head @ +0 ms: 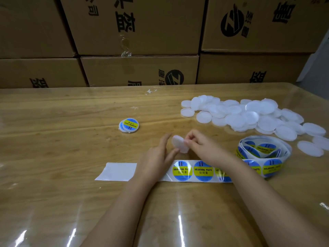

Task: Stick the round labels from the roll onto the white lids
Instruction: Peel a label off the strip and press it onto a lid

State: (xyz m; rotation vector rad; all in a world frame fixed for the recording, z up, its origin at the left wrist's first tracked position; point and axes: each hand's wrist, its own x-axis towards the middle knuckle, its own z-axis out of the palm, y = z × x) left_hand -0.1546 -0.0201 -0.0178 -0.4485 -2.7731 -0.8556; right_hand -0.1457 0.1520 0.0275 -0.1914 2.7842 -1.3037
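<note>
The lids point(249, 114) heap toward the tabletop's point(53, 139) far right corner, the label roll point(263, 148) just before them. Its strip point(201, 171) runs leftward across the middle; labelled lids point(128, 125) lie behind its left end.

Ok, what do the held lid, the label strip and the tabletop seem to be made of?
Held lid: probably thin plastic, milky white, semi-translucent, matte. Label strip: glossy printed stickers on white backing, likely paper; it lies flat. Tabletop: wood grain under a clear shiny sheet, judging by glare streaks.

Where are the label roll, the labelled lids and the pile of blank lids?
label roll point(263, 147), head view, its coiled top.
labelled lids point(130, 124), head view, the top sticker.
pile of blank lids point(249, 114), head view, a lid mid-pile.
</note>
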